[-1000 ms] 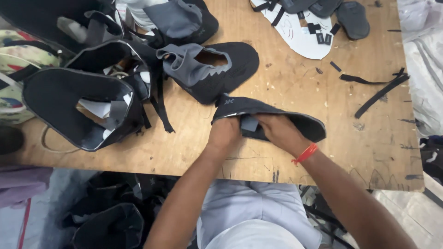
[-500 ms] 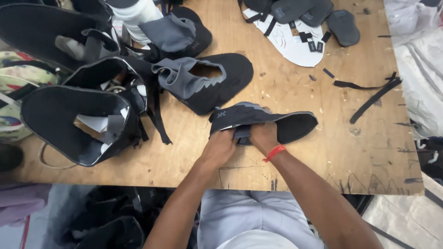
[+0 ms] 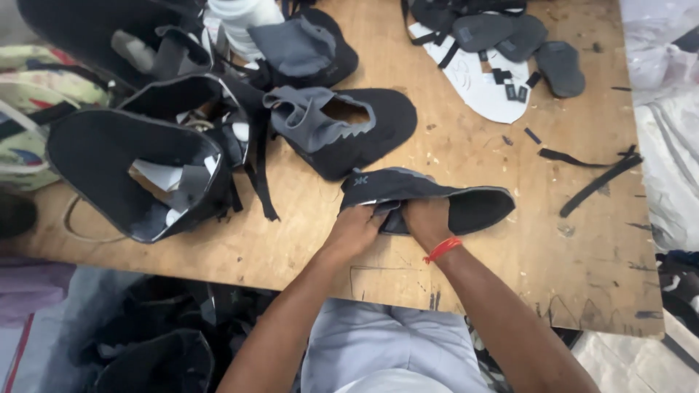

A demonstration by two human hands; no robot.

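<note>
While both hands pinch its near edge, the dark shoe upper (image 3: 429, 196) looks light, soft and floppy. Left hand (image 3: 357, 229) and right hand (image 3: 428, 220) have their fingers curled closed on the grey lining, a sound place to hold.

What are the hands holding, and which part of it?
Both the left hand and the right hand grip the dark shoe upper along its near edge, on the wooden table.

Small pale logo mark (image 3: 360, 180) on dark shoe upper (image 3: 408, 191); no pkgs/screens.
</note>
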